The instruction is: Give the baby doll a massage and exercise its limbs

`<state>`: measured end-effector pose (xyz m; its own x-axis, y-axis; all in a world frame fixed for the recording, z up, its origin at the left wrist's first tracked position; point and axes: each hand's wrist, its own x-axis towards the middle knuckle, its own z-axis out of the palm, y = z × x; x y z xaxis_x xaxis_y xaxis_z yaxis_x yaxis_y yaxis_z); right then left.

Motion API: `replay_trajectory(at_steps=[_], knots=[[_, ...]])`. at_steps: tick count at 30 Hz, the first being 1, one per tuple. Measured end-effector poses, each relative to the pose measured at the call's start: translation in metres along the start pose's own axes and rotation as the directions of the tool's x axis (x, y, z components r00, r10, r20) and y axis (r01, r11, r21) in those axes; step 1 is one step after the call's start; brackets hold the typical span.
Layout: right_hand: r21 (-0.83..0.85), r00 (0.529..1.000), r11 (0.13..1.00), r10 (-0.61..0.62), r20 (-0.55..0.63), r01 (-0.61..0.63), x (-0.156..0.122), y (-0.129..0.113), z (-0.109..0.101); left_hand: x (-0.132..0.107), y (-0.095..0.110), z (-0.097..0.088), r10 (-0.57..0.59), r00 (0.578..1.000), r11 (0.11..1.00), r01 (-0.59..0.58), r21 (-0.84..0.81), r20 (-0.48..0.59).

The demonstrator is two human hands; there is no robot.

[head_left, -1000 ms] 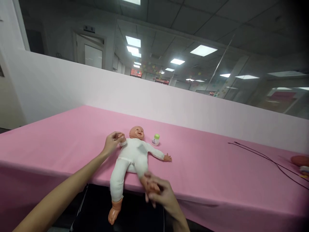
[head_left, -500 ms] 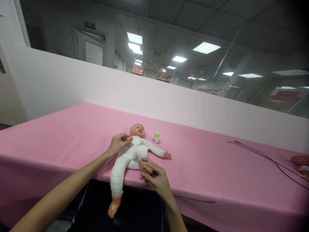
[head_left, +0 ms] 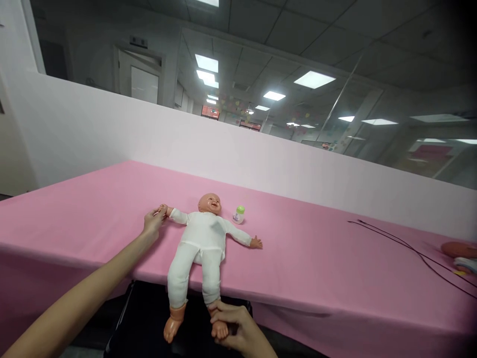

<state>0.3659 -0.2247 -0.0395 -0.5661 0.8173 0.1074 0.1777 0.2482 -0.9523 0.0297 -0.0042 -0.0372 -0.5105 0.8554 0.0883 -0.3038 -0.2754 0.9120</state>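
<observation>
A baby doll [head_left: 204,233] in a white suit lies on its back on the pink-covered table [head_left: 298,263], its arms spread wide and its lower legs hanging over the front edge. My left hand [head_left: 153,222] is closed around the doll's small hand at the left, with that arm stretched out sideways. Down at the front, my right hand [head_left: 234,323] grips the doll's foot on the right side, fingers around the ankle and sole. The doll's other foot hangs free. Beside the doll's head stands a small clear bottle [head_left: 239,215] with a green cap.
Thin black cables [head_left: 402,242] run across the right side of the table. Part of another doll [head_left: 459,250] lies at the far right edge. A low white wall [head_left: 261,159] with glass above it borders the table's back.
My left hand has drawn the doll's arm outward to the left, away from its chest. My right hand has moved down, and the bent leg is now straight over the table edge.
</observation>
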Motion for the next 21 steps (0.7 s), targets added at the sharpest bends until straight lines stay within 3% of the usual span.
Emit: replay_trajectory(at_steps=[3, 5, 7, 9, 11, 13, 16, 21], knots=[[0.029, 0.996, 0.998, -0.053, -0.068, 0.055, 0.006, -0.005, -0.002, -0.01, 0.008, 0.011, 0.009, 1.0, 1.0, -0.009, -0.016, 0.015], [0.078, 0.99, 0.995, -0.058, -0.125, 0.068, 0.019, -0.018, -0.009, -0.024, 0.018, 0.025, 0.135, 0.983, 0.989, -0.142, 0.052, 0.126], [0.119, 0.979, 0.992, -0.022, -0.205, 0.047, 0.04, -0.03, -0.016, -0.042, 0.025, 0.039, 0.238, 0.917, 0.94, -0.3, 0.161, 0.319], [0.107, 0.951, 0.992, -0.029, -0.307, 0.065, 0.066, -0.034, -0.02, -0.059, 0.027, 0.049, 0.248, 0.843, 0.875, -0.406, 0.263, 0.477], [0.079, 0.922, 0.992, -0.062, -0.383, 0.1, 0.087, -0.031, -0.021, -0.071, 0.026, 0.052, 0.236, 0.808, 0.818, -0.465, 0.339, 0.54], [0.075, 0.911, 0.992, -0.064, -0.408, 0.103, 0.093, -0.028, -0.02, -0.073, 0.025, 0.05, 0.248, 0.799, 0.789, -0.494, 0.365, 0.547], [0.082, 0.942, 0.995, -0.026, -0.334, 0.057, 0.068, -0.033, -0.02, -0.061, 0.029, 0.038, 0.263, 0.802, 0.794, -0.496, 0.352, 0.537], [-0.057, 0.999, 0.998, 0.002, -0.054, -0.005, -0.002, -0.03, -0.011, -0.019, 0.035, -0.003, 0.282, 0.878, 0.815, -0.432, 0.385, 0.387]])
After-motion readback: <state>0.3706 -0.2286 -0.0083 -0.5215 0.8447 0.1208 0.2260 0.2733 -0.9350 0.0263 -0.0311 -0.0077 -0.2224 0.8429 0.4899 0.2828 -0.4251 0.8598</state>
